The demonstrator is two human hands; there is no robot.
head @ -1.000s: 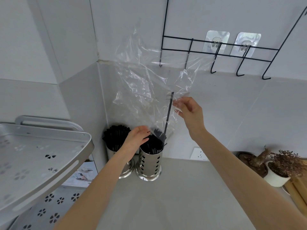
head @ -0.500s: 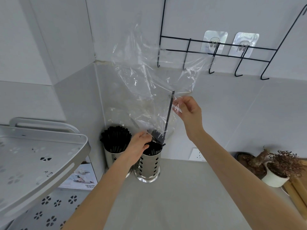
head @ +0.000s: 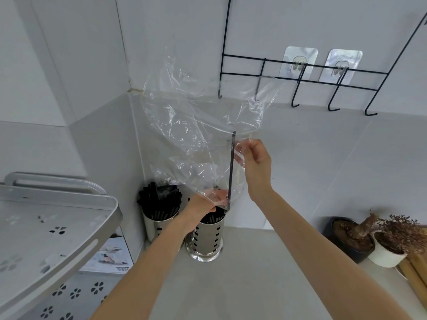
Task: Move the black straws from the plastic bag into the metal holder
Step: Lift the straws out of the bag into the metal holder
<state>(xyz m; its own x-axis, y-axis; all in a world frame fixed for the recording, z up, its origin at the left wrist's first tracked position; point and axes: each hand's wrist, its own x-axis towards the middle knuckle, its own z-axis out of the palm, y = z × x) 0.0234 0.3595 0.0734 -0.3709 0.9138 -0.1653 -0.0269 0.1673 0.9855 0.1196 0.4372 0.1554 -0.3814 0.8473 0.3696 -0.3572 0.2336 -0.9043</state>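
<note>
Counter [head: 242, 285] carries everything, corner of a tiled wall. Biggest task item: clear plastic bag [head: 196, 135], held up over the counter, upended, mouth pointing down at the metal holder [head: 206, 239]. The bag looks almost empty, film crumpled and see-through. One black straw [head: 231, 169] is visible in it, near upright, lower end just at the holder rim. Cannot tell if any more straws hide in the folds near the mouth.

The metal holder stands on the counter, perforated steel, already packed with black straw ends showing at its top. A second holder [head: 159, 218] just beside it on the left is also full of black straws [head: 158, 199].

Right hand [head: 256, 162] is up at the bag's side, grip pinching the film near the top of the lone straw. Left hand [head: 205, 202] is down at the bag mouth over the holder, fingers curled on the plastic edge, apparently steering it.

Judgement: task nearly done. Most straws already in holders; what's left is dropping this last straw in, then checking and removing the bag.

Off to the side: grey perforated rack [head: 57, 227] at left, black wire hooks [head: 300, 77] on wall, potted plant [head: 388, 245] at right.
</note>
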